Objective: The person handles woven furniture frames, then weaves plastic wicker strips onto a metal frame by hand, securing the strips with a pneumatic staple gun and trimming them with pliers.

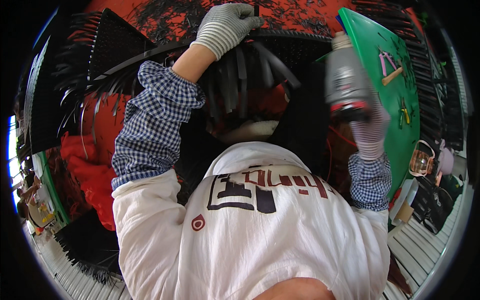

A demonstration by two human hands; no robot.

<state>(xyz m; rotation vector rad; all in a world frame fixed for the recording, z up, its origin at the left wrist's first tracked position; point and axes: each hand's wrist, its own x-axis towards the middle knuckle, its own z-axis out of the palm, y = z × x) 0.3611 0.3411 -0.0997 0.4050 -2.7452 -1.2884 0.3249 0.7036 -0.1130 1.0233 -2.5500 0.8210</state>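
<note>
My left hand, in a grey-and-white striped glove, is raised at the far side, above the rim of a black woven piece. Its fingers close on a black strip, of which only a short end shows. Long loose black strips hang down from the rim below the hand. My right hand, gloved likewise, grips a grey heat gun with a red ring at its back end. The heat gun's pale nozzle points away from me; gun and hand are blurred by motion.
A green board on the right bears pink-handled pliers, a wooden-handled tool and yellow-handled pliers. Black scraps litter the red surface at the far side. Red cloth lies left; a transparent pitcher stands right.
</note>
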